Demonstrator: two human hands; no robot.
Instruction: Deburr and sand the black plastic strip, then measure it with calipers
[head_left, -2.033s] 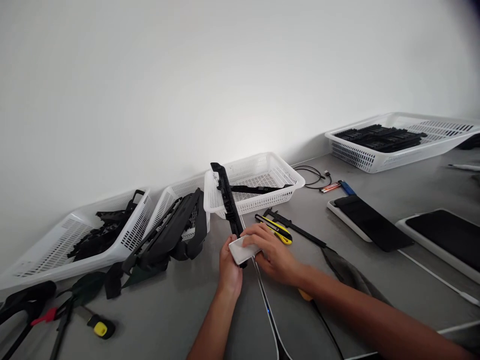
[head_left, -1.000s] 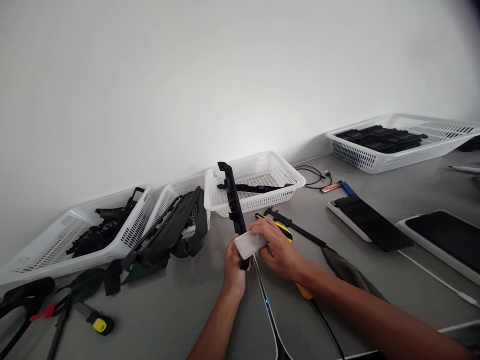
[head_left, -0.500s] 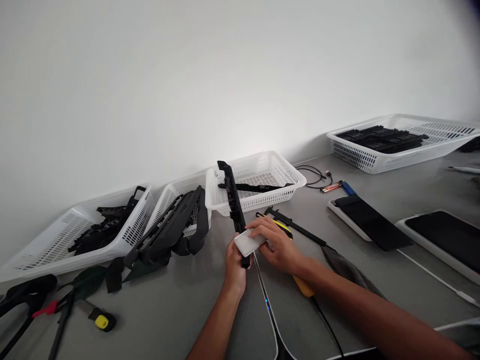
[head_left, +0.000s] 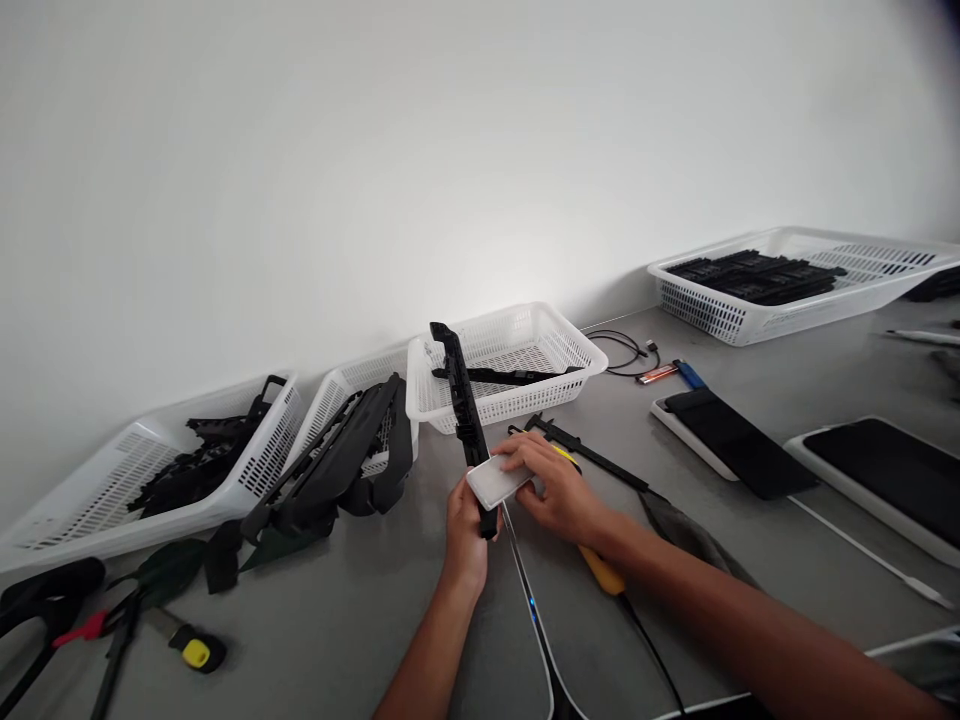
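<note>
Four white perforated baskets stand along the wall edge of the grey table [head_left: 360, 620]. Largest is the long basket [head_left: 806, 310] at 2 o'clock from the hands, loaded with flat black parts. Next is the left basket [head_left: 112, 520] at 9 o'clock, holding loose black pieces. Beside it, a tilted basket [head_left: 330, 400] carries a bundle of black frames and straps [head_left: 337, 470] that spills over its front rim onto the table. The middle basket [head_left: 540, 390] at 12 o'clock contains one thin black strip.

Two dark-screened tablets lie at 3 o'clock: the nearer tablet [head_left: 731, 430] and a second tablet [head_left: 885, 475] to its right, well apart from the hands. A black caliper [head_left: 592, 458] and a yellow utility knife [head_left: 564, 458] lie just beyond the right hand. A black cable and a small red-and-blue item lie at 1 o'clock near the middle basket.

The left hand [head_left: 466, 535] is clenched around the lower end of a long black plastic rail [head_left: 459, 400], holding it tilted upward toward 12 o'clock, its top end in front of the middle basket. The right hand [head_left: 559, 495] grasps a small white rectangular block [head_left: 497, 482] and presses it flat against the rail, just above the left hand. Whether the block is a sanding or a wiping pad cannot be determined from this view.

A yellow-tipped tool [head_left: 187, 650] lies at 8 o'clock.
</note>
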